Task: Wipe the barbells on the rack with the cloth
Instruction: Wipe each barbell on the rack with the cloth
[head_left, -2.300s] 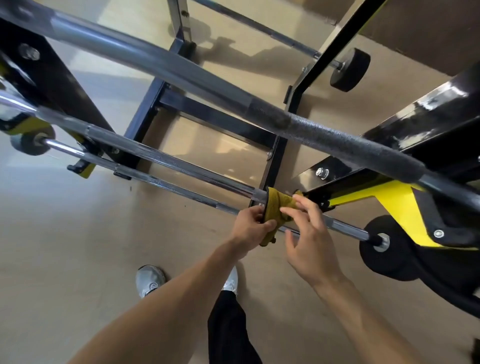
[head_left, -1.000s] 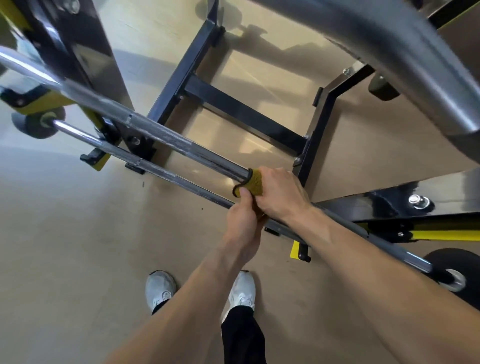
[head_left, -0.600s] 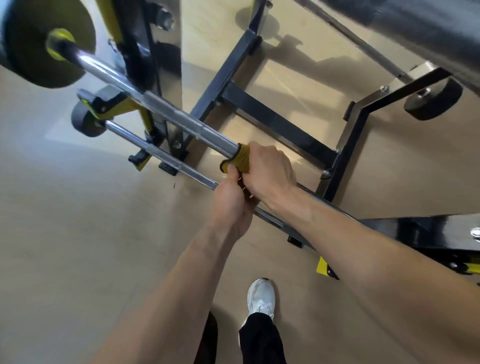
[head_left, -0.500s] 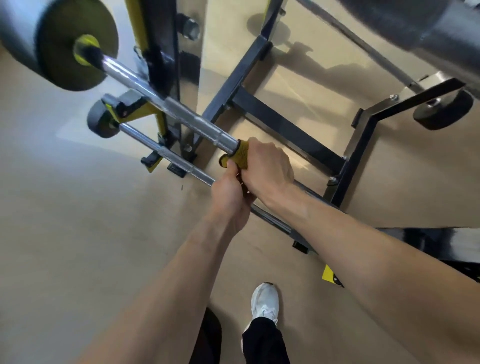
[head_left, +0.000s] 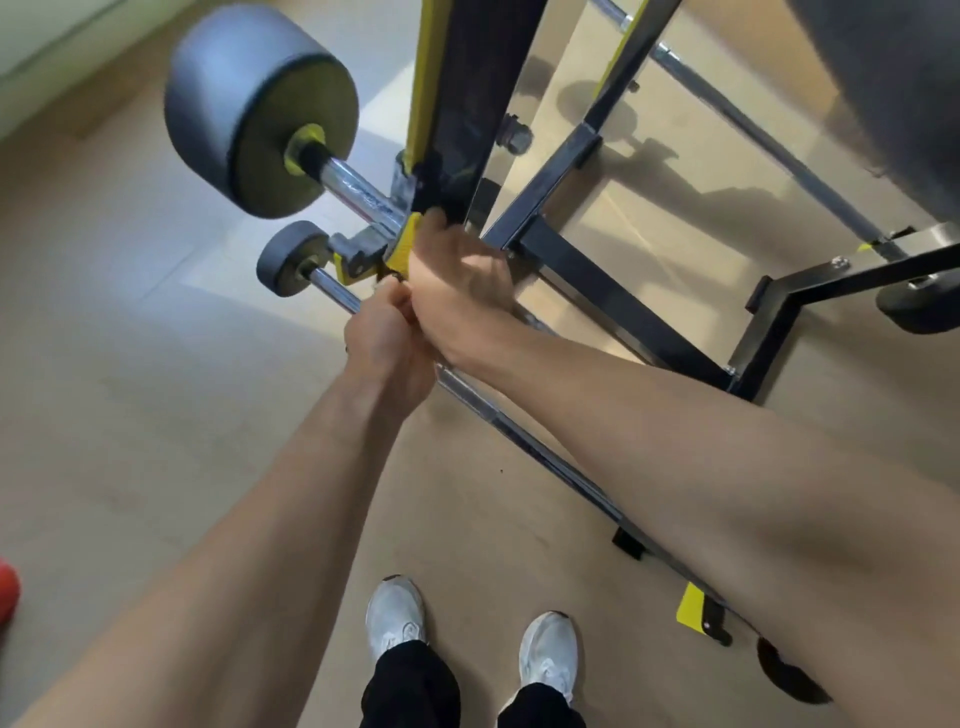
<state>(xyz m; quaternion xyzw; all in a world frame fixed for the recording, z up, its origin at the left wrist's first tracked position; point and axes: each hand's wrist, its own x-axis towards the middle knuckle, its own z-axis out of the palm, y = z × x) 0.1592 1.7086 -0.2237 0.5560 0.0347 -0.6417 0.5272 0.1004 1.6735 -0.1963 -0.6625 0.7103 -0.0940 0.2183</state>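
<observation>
Evidently the yellow cloth (head_left: 401, 249) is kept wrapped round the barbell shaft (head_left: 363, 193) beside the rack upright (head_left: 457, 104), gripped by the right hand (head_left: 460, 280) and pinched by the left hand (head_left: 387, 338), so pressure is held.

Both bare arms reach forward, the right hand (head_left: 460, 280) curled over, the left hand (head_left: 387, 338) fisted just beneath, touching it.
</observation>
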